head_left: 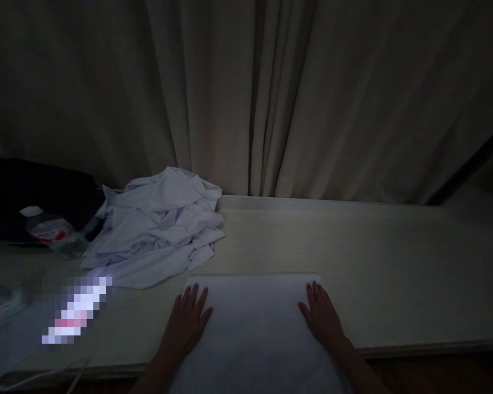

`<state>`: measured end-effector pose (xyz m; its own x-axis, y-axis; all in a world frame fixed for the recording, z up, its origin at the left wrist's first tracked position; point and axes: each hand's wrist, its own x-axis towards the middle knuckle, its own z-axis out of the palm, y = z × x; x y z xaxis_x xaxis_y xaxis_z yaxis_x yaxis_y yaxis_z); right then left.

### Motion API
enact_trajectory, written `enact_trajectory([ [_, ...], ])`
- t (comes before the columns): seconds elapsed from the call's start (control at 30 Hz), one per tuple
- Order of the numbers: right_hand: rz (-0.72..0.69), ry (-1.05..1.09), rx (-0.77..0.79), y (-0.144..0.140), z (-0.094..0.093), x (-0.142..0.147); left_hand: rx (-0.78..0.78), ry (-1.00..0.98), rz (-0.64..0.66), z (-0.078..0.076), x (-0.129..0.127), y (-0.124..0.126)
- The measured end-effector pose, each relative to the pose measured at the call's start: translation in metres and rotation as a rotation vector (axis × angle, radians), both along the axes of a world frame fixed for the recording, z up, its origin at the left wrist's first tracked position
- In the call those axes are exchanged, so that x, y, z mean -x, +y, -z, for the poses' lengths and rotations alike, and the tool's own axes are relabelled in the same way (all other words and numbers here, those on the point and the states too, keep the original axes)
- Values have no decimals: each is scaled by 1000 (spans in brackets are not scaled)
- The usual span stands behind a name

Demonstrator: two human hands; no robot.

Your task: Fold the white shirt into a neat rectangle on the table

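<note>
A smooth white cloth (258, 323) lies spread on the pale tabletop, its straight far edge across the middle and its near part running out of view at the bottom. My left hand (188, 319) rests palm down on the cloth's left side, fingers spread apart. On the opposite side, my right hand (321, 316) lies flat near the far right corner, its thumb pointing inward. Neither hand grips anything. Beyond my left hand sits a crumpled heap of white fabric (164, 219).
A clear plastic bottle (55, 232) lies tilted beside a black bag-like object (36, 186) at the left. Nearer is a bright pixelated patch (78, 312), with a white cable (36, 377) below it. Brown curtains (222, 98) hang behind the table (394, 262).
</note>
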<state>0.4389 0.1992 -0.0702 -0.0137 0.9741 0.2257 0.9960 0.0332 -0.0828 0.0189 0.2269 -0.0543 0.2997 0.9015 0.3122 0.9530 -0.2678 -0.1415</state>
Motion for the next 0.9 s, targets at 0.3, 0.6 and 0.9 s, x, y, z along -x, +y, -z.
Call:
enact_trajectory([
  [0.3, 23, -16, 21, -5, 6, -2, 88, 2, -35, -1, -2, -2],
  [0.6, -29, -8, 2, -12, -26, 12, -28, -14, -85, -29, -23, -12],
  [0.9, -112, 36, 41, -44, -3, 13, -69, -39, 14, 9, -12, -46],
])
